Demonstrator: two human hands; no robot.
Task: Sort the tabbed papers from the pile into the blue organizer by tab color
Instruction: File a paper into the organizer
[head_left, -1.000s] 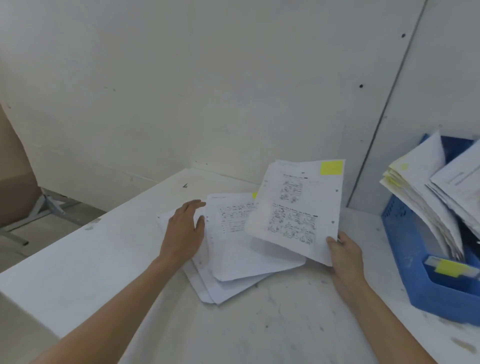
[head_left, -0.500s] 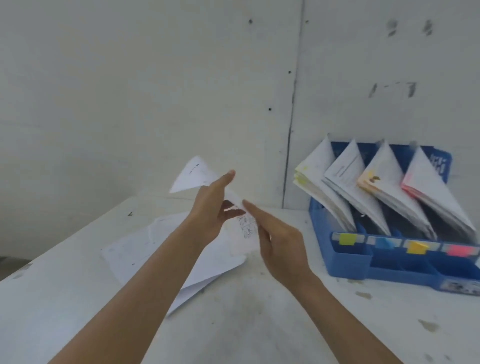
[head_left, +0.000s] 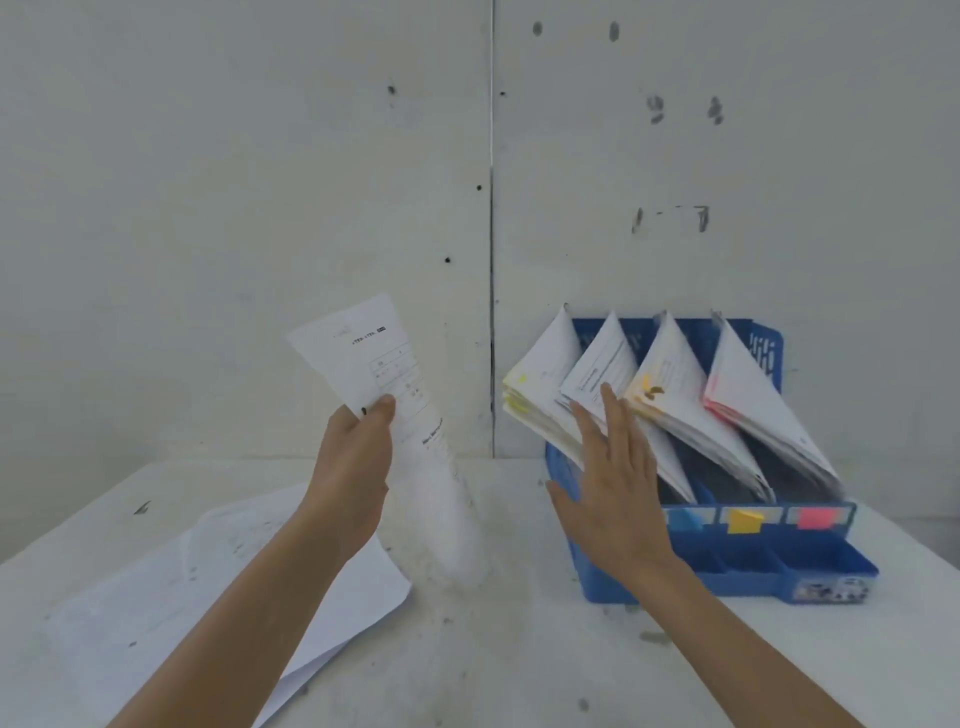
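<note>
My left hand (head_left: 356, 467) pinches a printed white sheet (head_left: 384, 384) and holds it upright above the table; its tab is not visible. The pile of white papers (head_left: 208, 582) lies flat at lower left, under my left forearm. The blue organizer (head_left: 753, 571) stands at the right against the wall, with several leaning stacks of papers (head_left: 670, 400) and blue, yellow and pink labels (head_left: 745, 519) on its dividers. My right hand (head_left: 613, 483) is spread with straight fingers, fingertips on the leftmost stacks.
A white table (head_left: 519, 649) carries everything, with a white panelled wall (head_left: 260, 182) right behind it. The table's left edge runs near the pile.
The sheet passed from my right hand to my left hand, which raised it upright. My right hand let go and reached to the organizer's left stacks. The view swung right.
</note>
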